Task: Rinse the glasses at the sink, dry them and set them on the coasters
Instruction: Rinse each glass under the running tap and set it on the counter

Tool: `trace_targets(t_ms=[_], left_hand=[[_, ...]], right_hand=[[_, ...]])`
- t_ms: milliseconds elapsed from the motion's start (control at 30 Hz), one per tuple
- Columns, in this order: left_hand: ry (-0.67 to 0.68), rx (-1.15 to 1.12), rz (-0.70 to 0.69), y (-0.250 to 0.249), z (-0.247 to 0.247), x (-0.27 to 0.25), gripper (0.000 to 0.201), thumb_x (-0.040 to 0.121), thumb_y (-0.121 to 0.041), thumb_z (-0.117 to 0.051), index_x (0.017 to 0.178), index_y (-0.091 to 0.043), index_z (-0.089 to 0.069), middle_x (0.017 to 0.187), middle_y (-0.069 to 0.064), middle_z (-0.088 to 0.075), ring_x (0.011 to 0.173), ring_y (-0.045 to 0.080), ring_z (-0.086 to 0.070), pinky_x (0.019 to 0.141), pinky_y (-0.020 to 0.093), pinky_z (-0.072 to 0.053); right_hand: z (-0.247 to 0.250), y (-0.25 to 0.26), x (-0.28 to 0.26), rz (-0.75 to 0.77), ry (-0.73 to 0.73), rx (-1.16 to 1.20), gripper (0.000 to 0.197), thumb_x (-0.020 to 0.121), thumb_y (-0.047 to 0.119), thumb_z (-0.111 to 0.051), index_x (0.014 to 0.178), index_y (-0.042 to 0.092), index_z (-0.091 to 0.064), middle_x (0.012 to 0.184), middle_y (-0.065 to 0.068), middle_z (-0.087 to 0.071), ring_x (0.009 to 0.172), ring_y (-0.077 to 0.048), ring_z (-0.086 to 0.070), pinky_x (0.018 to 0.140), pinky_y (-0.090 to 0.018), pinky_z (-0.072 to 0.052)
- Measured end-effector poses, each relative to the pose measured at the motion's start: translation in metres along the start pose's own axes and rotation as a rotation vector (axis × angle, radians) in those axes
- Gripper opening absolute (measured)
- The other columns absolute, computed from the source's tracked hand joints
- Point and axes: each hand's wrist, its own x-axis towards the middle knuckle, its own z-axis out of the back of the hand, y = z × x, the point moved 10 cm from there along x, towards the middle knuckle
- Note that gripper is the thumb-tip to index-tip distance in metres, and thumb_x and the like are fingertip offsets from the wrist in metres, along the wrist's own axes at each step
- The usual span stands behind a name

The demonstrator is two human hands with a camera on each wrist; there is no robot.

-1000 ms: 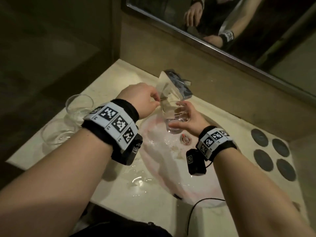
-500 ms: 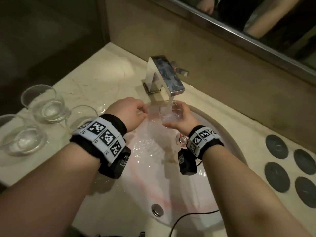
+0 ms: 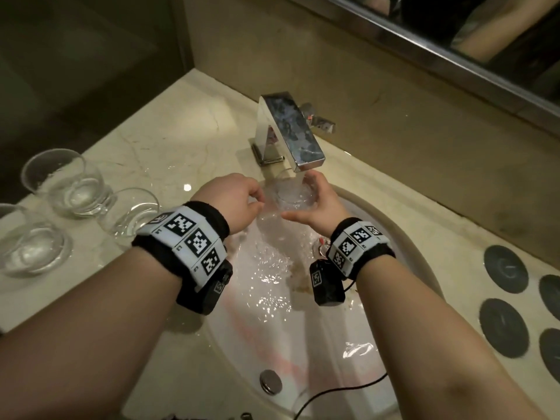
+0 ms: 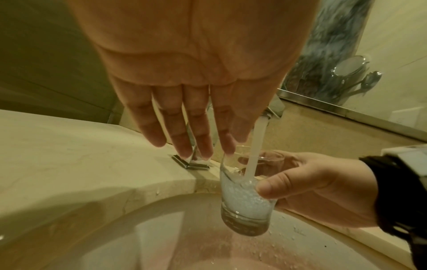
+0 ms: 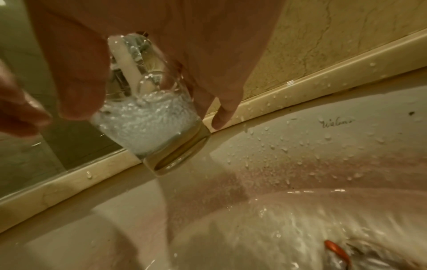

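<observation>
The light is dim and yellowish. The corner at the top left of the head view is very dark. Small bright sparkles shine on the wet sink. The arms throw soft shadows onto the counter. The wrist views are grainy and bend at the edges. The left hand looks big and blurry up close.

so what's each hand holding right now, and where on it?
Right hand grips the glass round its side wall, under the tap stream. Left hand holds nothing, fingers straight beside the rim.
</observation>
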Motion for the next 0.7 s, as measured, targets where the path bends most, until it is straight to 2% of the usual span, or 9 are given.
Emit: trace_targets(t_ms=[167, 267, 367, 467, 533, 633, 700], left_hand=[[-0.010, 0.000, -0.033, -0.008, 0.000, 0.003, 0.021, 0.094, -0.030, -0.051, 0.111, -0.024, -0.063, 0.121, 0.000, -0.056, 0.111, 0.019, -0.053, 0.087, 0.030, -0.039], [-0.004, -0.013, -0.045, -0.010, -0.002, 0.002, 0.022, 0.094, -0.029, -0.051, 0.112, -0.023, -0.062, 0.122, 0.000, -0.057, 0.111, 0.019, -0.053, 0.089, 0.030, -0.040], [-0.001, -0.014, -0.056, -0.011, -0.001, 0.002, 0.023, 0.094, -0.029, -0.051, 0.113, -0.023, -0.062, 0.123, 0.000, -0.056, 0.113, 0.018, -0.053, 0.091, 0.031, -0.041], [-0.001, -0.002, -0.065, -0.013, 0.000, 0.002, 0.024, 0.094, -0.029, -0.051, 0.114, -0.023, -0.062, 0.123, 0.000, -0.056, 0.112, 0.018, -0.053, 0.090, 0.030, -0.041], [0.005, 0.004, -0.067, -0.014, 0.000, 0.000, 0.024, 0.094, -0.029, -0.051, 0.114, -0.023, -0.062, 0.123, 0.001, -0.056, 0.112, 0.019, -0.053, 0.091, 0.031, -0.041], [0.009, 0.006, -0.060, -0.011, 0.001, -0.003, 0.022, 0.094, -0.028, -0.051, 0.112, -0.023, -0.062, 0.122, 0.000, -0.056, 0.112, 0.018, -0.053, 0.089, 0.030, -0.040], [0.007, 0.005, -0.053, -0.009, 0.002, -0.005, 0.021, 0.094, -0.028, -0.051, 0.111, -0.024, -0.062, 0.122, 0.000, -0.056, 0.112, 0.018, -0.053, 0.088, 0.029, -0.039]], right_hand=[[0.002, -0.002, -0.001, 0.003, -0.021, -0.006, 0.089, 0.065, 0.020, -0.086, 0.137, 0.018, -0.034, 0.134, 0.001, -0.045, 0.122, -0.012, -0.044, 0.106, -0.028, -0.034], [0.005, -0.002, -0.004, -0.009, -0.025, -0.023, 0.088, 0.067, 0.018, -0.084, 0.139, 0.019, -0.032, 0.130, 0.005, -0.041, 0.120, -0.009, -0.041, 0.099, -0.021, -0.031], [0.008, -0.001, -0.005, 0.001, -0.050, -0.023, 0.088, 0.067, 0.017, -0.084, 0.138, 0.020, -0.033, 0.133, -0.001, -0.043, 0.121, -0.013, -0.043, 0.099, -0.022, -0.032], [0.009, -0.001, -0.006, -0.013, -0.058, -0.016, 0.088, 0.065, 0.018, -0.085, 0.138, 0.019, -0.034, 0.133, -0.001, -0.044, 0.120, -0.014, -0.044, 0.099, -0.022, -0.033], [0.010, -0.001, -0.007, -0.023, -0.061, -0.011, 0.088, 0.066, 0.018, -0.085, 0.138, 0.018, -0.035, 0.132, -0.001, -0.045, 0.119, -0.014, -0.046, 0.095, -0.019, -0.035], [0.010, 0.001, -0.012, -0.041, -0.034, -0.031, 0.087, 0.067, 0.020, -0.084, 0.138, 0.019, -0.035, 0.126, 0.004, -0.045, 0.113, -0.012, -0.046, 0.082, -0.009, -0.036], [0.008, 0.001, -0.016, -0.045, -0.020, -0.051, 0.085, 0.067, 0.023, -0.084, 0.136, 0.021, -0.035, 0.125, 0.005, -0.046, 0.113, -0.013, -0.048, 0.086, -0.016, -0.037]])
